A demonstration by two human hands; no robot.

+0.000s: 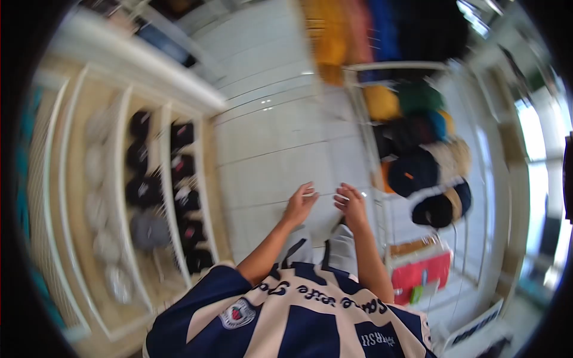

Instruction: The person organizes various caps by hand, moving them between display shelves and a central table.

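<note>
Above the tiled floor, in front of my striped shirt [310, 316], both forearms reach forward. My left hand [300, 204] is held in mid-air with its fingers loosely bent and apart, and nothing shows in it. A short gap to the right, my right hand [351, 204] has its fingers slightly curled and spread, also holding nothing visible. Nearest to my right hand is a white metal rack with several caps, among them a dark navy cap [413, 172] with a small orange mark. Neither hand touches the rack.
To the left, shelves hold rows of black caps [143, 191], a grey cap [149, 230] and pale caps [107, 244]. A red packet [421, 277] lies low on the right rack [369, 238]. Coloured garments [382, 33] hang beyond it. White floor tiles [268, 155] run ahead between them.
</note>
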